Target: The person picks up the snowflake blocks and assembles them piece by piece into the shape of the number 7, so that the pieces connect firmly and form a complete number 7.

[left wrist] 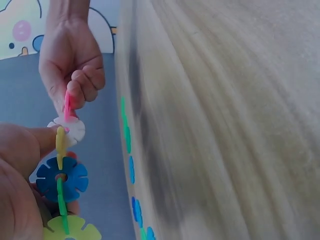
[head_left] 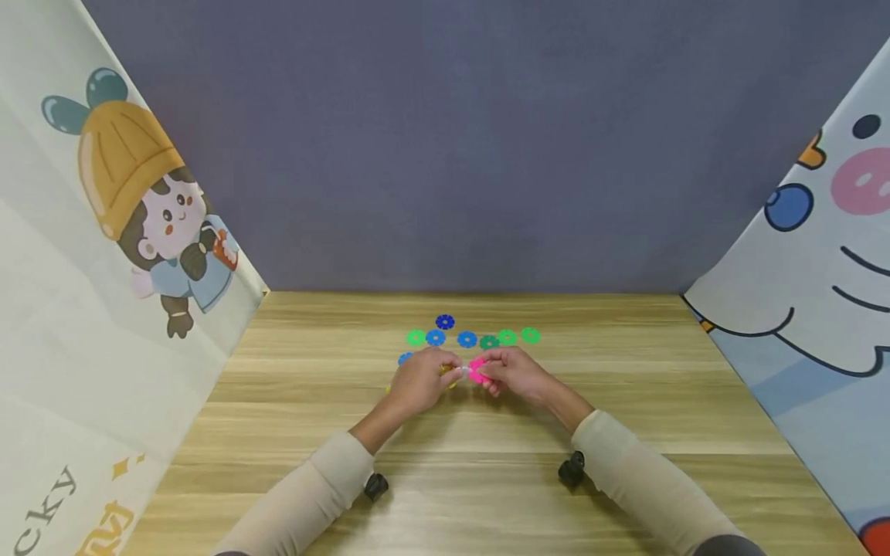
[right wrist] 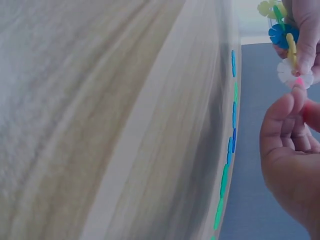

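Mid-frame, my left grip (head_left: 420, 380) pinches the disc chain (left wrist: 77, 179), my right grip (head_left: 518, 373) the pink disc (head_left: 476, 371): joining, I'd say, next wanting a straight push.

From above, the left hand (head_left: 420, 380) mostly hid the disc chain (left wrist: 76, 182); the right hand (head_left: 518, 374) partly hid the pink disc (head_left: 476, 374).

The desk (head_left: 473, 483) extends between a left panel (head_left: 83, 309) and a right panel (head_left: 820, 309); a rear panel (head_left: 473, 147) stands at its far edge. Loose discs (head_left: 467, 340) lie left to right across the far part of the desk. Nearer, above the desk, linked discs (left wrist: 75, 185) are located at the left hand (head_left: 420, 380); the end disc (head_left: 477, 371) is located to their right, at the right hand (head_left: 520, 374).
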The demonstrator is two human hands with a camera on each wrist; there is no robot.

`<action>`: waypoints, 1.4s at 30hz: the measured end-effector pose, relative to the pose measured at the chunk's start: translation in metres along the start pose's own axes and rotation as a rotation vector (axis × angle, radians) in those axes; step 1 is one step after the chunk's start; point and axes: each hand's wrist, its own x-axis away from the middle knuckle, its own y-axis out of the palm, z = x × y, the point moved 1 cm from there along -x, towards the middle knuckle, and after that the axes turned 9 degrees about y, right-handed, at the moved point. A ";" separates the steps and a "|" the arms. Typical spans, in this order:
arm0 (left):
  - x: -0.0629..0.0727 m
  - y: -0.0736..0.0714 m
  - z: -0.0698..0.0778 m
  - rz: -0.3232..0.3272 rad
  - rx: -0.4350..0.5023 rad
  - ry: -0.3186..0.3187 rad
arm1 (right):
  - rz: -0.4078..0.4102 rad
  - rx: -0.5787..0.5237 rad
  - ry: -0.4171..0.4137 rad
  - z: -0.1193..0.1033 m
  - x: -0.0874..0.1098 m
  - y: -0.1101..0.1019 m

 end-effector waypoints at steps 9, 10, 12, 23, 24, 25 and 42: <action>-0.001 0.001 0.006 0.076 0.018 -0.002 | 0.005 -0.048 0.010 -0.002 0.001 -0.001; -0.001 0.000 0.007 0.083 0.031 -0.001 | 0.003 -0.068 0.011 -0.002 0.002 0.000; -0.002 0.000 0.008 0.096 0.046 0.005 | 0.006 -0.086 0.011 -0.003 0.003 0.000; -0.002 0.003 0.012 0.156 0.018 0.028 | 0.058 -0.028 -0.027 -0.002 0.003 0.003; -0.002 0.003 0.012 0.159 0.019 0.026 | 0.064 -0.033 -0.028 -0.001 0.003 0.004; -0.003 0.003 0.012 0.163 0.018 0.028 | 0.069 -0.036 -0.030 -0.001 0.004 0.004; -0.003 0.001 0.011 0.155 -0.025 0.091 | 0.098 -0.124 -0.032 -0.003 0.009 0.019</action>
